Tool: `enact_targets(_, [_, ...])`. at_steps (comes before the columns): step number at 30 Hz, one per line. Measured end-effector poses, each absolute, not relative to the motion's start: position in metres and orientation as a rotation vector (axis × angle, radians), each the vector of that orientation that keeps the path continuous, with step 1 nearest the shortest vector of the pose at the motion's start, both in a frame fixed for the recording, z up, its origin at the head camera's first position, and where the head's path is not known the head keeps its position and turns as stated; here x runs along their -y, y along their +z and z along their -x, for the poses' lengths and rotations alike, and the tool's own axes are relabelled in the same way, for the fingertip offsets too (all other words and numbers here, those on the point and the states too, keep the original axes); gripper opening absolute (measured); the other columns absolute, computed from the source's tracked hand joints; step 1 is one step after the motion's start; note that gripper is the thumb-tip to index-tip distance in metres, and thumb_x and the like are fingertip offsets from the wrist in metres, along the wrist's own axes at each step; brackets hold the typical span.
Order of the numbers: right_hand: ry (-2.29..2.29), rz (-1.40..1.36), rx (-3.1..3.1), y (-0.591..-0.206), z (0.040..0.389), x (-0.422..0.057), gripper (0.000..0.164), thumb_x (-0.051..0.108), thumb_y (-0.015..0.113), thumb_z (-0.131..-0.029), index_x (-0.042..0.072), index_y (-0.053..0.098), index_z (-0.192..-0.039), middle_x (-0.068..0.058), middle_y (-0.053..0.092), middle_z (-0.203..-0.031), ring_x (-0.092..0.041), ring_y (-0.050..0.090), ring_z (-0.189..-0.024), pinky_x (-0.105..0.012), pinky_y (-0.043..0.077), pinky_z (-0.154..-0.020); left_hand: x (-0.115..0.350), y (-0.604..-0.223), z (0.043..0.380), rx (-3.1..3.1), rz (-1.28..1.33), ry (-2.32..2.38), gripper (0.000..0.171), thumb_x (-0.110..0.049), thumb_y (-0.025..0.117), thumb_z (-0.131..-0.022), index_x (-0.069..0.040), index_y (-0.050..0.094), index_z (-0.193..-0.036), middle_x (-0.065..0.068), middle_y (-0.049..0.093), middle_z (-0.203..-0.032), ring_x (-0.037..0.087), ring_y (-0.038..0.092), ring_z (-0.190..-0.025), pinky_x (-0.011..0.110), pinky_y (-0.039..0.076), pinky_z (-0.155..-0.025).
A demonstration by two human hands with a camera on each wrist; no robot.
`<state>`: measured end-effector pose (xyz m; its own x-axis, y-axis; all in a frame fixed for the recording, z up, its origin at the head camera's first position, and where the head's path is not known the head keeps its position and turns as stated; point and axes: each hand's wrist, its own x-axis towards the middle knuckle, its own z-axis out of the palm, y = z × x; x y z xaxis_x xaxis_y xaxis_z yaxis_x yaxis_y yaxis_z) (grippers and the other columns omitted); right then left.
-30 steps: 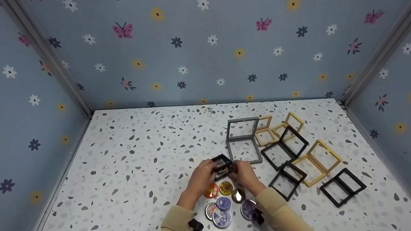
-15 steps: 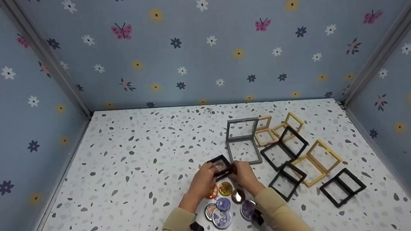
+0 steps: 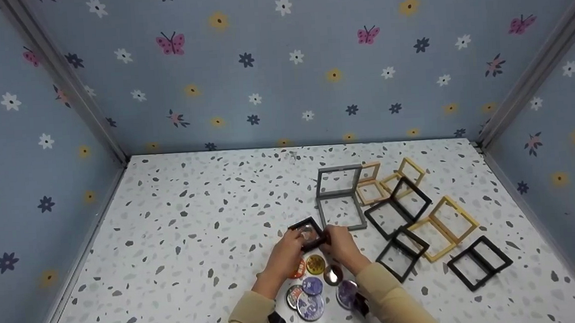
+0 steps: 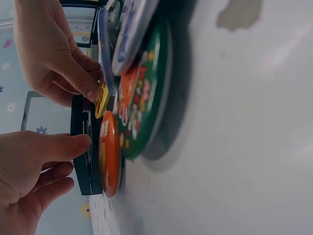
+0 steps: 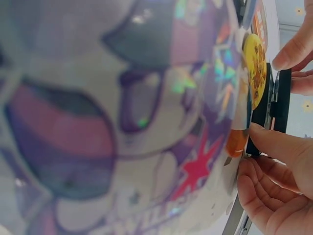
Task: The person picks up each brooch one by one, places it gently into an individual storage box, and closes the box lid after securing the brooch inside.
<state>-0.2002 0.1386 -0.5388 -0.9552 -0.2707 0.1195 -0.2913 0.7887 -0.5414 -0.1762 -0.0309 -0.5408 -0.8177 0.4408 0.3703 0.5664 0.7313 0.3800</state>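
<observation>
A small black hinged display frame [image 3: 317, 224] lies folded together between both hands, just beyond a group of round badges. Something round shows through its clear window, partly covered by fingers. My left hand [image 3: 283, 255] grips the frame's left side, thumb on top and fingers underneath, as the left wrist view shows. At the opposite edge, my right hand [image 3: 342, 248] pinches the frame; its thumb [image 5: 276, 142] touches the black rim. Close below the hands are an orange badge [image 4: 110, 154], a yellow badge [image 5: 255, 68] and a brown shiny badge [image 3: 333, 275].
Purple badges [image 3: 310, 306] and a green-rimmed badge [image 4: 151, 105] lie nearer the body. To the right stand several unfolded frames: a grey one [image 3: 340, 195], black ones [image 3: 479, 262] and yellow ones [image 3: 441, 228]. Patterned walls enclose the speckled table [image 3: 187, 237].
The black frame's raised half has come down onto its other half. My left hand has shifted slightly over it; the right hand stays at its edge.
</observation>
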Motion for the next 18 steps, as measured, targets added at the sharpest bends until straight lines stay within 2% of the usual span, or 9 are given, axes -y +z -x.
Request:
enact_targets(9, [0.865, -0.417, 2.977, -0.5382, 0.2, -0.1369, 0.016, 0.0, 0.071, -0.067, 0.002, 0.055, -0.071, -0.007, 0.057, -0.063, -0.018, 0.052, -0.058, -0.033, 0.044, -0.053, 0.0285, -0.542, 0.1764, 2.638, 0.816, -0.614, 0.019, 0.005, 0.057, -0.077, -0.001, 0.066, -0.092, 0.012, 0.058, -0.1, 0.026, 0.053, -0.09, 0.033, 0.048, -0.076])
enact_targets(18, [0.876, -0.419, 2.963, -0.5396, 0.1999, -0.1368, 0.017, -0.001, 0.071, -0.066, 0.002, 0.055, -0.07, -0.006, 0.056, -0.063, -0.019, 0.052, -0.057, -0.034, 0.044, -0.054, 0.0272, -0.5428, 0.1755, 2.643, 0.801, -0.505, 0.008, 0.003, 0.058, -0.077, -0.002, 0.064, -0.081, 0.008, 0.054, -0.092, 0.022, 0.05, -0.083, 0.032, 0.048, -0.067])
